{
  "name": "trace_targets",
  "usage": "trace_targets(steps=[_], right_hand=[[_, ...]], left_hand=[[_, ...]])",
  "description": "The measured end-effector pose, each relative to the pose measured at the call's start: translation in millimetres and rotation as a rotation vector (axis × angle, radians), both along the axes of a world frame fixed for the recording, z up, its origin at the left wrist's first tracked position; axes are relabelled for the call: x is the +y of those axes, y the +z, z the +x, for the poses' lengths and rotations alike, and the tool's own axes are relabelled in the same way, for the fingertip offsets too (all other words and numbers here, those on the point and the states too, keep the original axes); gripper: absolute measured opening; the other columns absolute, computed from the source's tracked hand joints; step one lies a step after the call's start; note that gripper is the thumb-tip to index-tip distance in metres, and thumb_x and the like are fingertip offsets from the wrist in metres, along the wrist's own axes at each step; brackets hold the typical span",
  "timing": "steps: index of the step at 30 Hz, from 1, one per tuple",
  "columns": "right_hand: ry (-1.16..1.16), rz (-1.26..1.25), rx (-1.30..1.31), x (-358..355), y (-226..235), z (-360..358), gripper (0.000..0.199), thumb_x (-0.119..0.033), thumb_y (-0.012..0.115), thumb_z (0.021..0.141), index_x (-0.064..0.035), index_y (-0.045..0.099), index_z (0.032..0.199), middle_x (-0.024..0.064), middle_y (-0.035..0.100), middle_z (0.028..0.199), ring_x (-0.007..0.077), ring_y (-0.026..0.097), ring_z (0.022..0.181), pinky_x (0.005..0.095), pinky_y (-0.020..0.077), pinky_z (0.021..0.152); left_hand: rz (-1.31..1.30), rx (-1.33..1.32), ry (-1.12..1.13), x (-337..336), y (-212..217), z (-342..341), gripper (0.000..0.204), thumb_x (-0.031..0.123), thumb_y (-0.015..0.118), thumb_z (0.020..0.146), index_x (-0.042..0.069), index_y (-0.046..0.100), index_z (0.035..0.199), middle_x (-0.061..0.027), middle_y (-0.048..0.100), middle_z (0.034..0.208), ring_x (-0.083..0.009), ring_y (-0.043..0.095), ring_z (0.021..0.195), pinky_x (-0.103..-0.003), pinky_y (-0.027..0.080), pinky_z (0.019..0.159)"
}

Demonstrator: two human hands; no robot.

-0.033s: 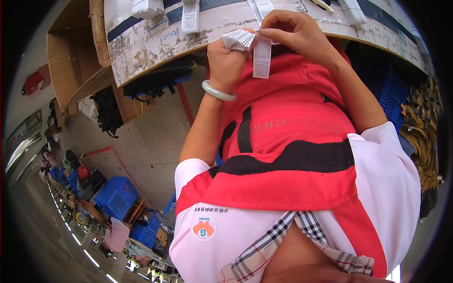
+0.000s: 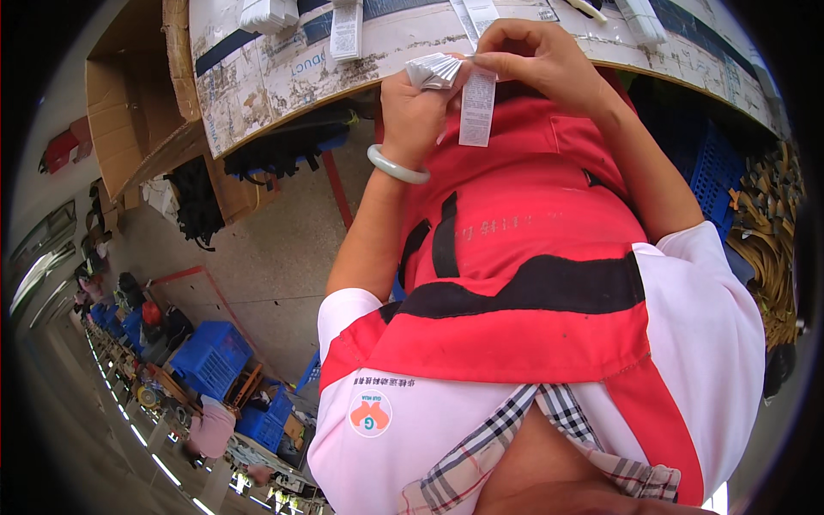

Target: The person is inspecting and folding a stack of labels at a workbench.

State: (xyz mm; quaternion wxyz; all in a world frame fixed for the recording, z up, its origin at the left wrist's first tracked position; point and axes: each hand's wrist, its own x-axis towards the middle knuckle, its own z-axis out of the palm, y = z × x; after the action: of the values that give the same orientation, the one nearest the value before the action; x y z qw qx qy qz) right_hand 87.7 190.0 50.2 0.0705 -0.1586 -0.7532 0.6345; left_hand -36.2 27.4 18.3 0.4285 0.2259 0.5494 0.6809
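My left hand point(image 2: 414, 116) is closed around a fanned bundle of folded white labels point(image 2: 433, 70). A single printed white label strip point(image 2: 476, 110) hangs between my hands, in front of the red apron point(image 2: 524, 197). At its upper end, the thumb and forefinger of my right hand point(image 2: 541, 64) are pinched together by the left fingertips. Another length of printed label point(image 2: 474, 15) lies on the table just beyond the hands. Exactly where the fingertips meet the strip is partly hidden.
The worn, taped cardboard-covered tabletop point(image 2: 275, 86) carries more label stacks point(image 2: 346, 33) and a bundle point(image 2: 269, 15) at its far side. An open cardboard box point(image 2: 142, 103) stands left. Blue crates point(image 2: 717, 167) and brown straps point(image 2: 772, 249) are at right. A person point(image 2: 210, 429) is at lower left.
The hanging label strip sits very slightly lower. Both hands keep nearly the same place and grip.
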Motion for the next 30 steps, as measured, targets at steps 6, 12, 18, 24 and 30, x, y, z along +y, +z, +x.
trace_targets(steps=[6, 12, 18, 24, 30], right_hand=[[0.083, -0.235, -0.115, -15, 15, -3, 0.018, -0.021, 0.068, 0.089, -0.0034, 0.065, 0.088, -0.0007, 0.058, 0.077, 0.0052, 0.051, 0.067, 0.0187, 0.04, 0.062], [-0.089, -0.051, 0.055, -27, -12, -3, 0.018, -0.017, 0.067, 0.09, 0.001, 0.068, 0.096, 0.0029, 0.064, 0.077, 0.008, 0.058, 0.066, 0.0212, 0.0481, 0.061], [-0.034, 0.004, 0.043, -24, -6, 0, 0.014, -0.012, 0.07, 0.087, 0.0001, 0.069, 0.096, 0.0012, 0.064, 0.08, 0.0075, 0.06, 0.076, 0.0215, 0.0502, 0.07], [-0.015, 0.138, 0.104, -29, -9, 3, 0.013, -0.008, 0.07, 0.086, 0.0, 0.069, 0.096, 0.0024, 0.063, 0.083, 0.009, 0.058, 0.075, 0.0219, 0.0498, 0.07], [0.037, 0.203, 0.073, -30, -12, 1, 0.01, -0.007, 0.07, 0.086, 0.0006, 0.067, 0.09, 0.0033, 0.063, 0.081, 0.0104, 0.059, 0.075, 0.0232, 0.0503, 0.07]], left_hand=[[-0.025, -0.354, -0.089, -3, 2, 4, 0.039, 0.036, 0.065, 0.092, -0.002, 0.065, 0.101, -0.0074, 0.063, 0.071, -0.0093, 0.054, 0.053, -0.02, 0.04, 0.046], [-0.031, -0.355, -0.297, -8, -2, 5, 0.022, 0.02, 0.069, 0.09, 0.002, 0.062, 0.099, -0.0066, 0.066, 0.08, -0.0119, 0.063, 0.062, -0.024, 0.05, 0.052], [-0.079, -0.373, -0.325, -14, -1, 3, 0.015, 0.011, 0.067, 0.089, 0.002, 0.061, 0.1, -0.0038, 0.062, 0.08, -0.0114, 0.059, 0.063, -0.024, 0.047, 0.055], [-0.12, -0.24, -0.302, -18, -12, 9, 0.014, 0.007, 0.067, 0.088, 0.002, 0.061, 0.1, -0.0039, 0.063, 0.081, -0.011, 0.059, 0.063, -0.024, 0.047, 0.054], [-0.104, -0.231, -0.311, -22, -14, 10, 0.011, 0.008, 0.066, 0.09, 0.002, 0.06, 0.097, -0.0039, 0.062, 0.08, -0.0115, 0.058, 0.062, -0.026, 0.047, 0.055]])
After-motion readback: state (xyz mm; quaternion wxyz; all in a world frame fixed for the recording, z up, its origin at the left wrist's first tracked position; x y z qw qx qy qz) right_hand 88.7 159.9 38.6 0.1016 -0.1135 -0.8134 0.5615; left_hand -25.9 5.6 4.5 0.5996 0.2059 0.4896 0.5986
